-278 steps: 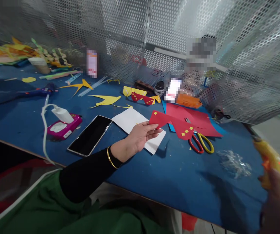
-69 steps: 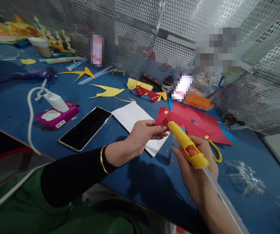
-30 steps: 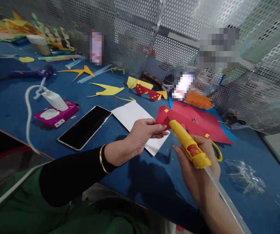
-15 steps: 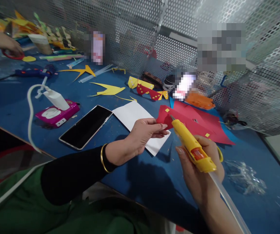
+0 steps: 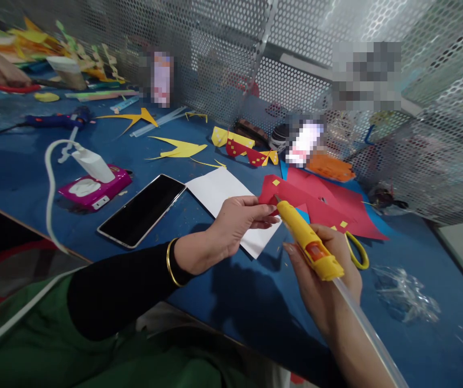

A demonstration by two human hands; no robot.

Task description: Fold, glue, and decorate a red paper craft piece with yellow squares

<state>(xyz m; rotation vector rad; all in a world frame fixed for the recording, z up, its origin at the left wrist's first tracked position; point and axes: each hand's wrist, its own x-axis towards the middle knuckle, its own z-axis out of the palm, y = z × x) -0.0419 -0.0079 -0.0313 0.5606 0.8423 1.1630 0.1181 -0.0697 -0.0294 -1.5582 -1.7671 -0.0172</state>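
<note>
My left hand (image 5: 237,223) pinches the near left edge of a red paper piece (image 5: 271,186) that carries a small yellow square. Below that hand lies a white sheet of paper (image 5: 223,188). Wrapped in my right hand (image 5: 332,269) is a yellow glue gun (image 5: 304,234), with a long clear glue stick (image 5: 371,331) running out of its back end. The gun's nozzle is at the red paper, close to my left fingertips; whether it touches cannot be made out. Beside my right hand a yellow scissors handle (image 5: 357,250) shows, its blades hidden.
A phone (image 5: 142,210) and a magenta power socket (image 5: 94,188) with a white charger lie to the left. Red paper glasses (image 5: 247,153) and yellow cutouts (image 5: 179,148) are farther back. Crumpled clear plastic (image 5: 407,293) sits at right. Another person's hand (image 5: 1,67) holds red-handled scissors at far left.
My right hand and the glue gun have shifted slightly left, bringing the nozzle nearer my left fingers. More of the yellow scissors handle shows. The other person's hand has moved left.
</note>
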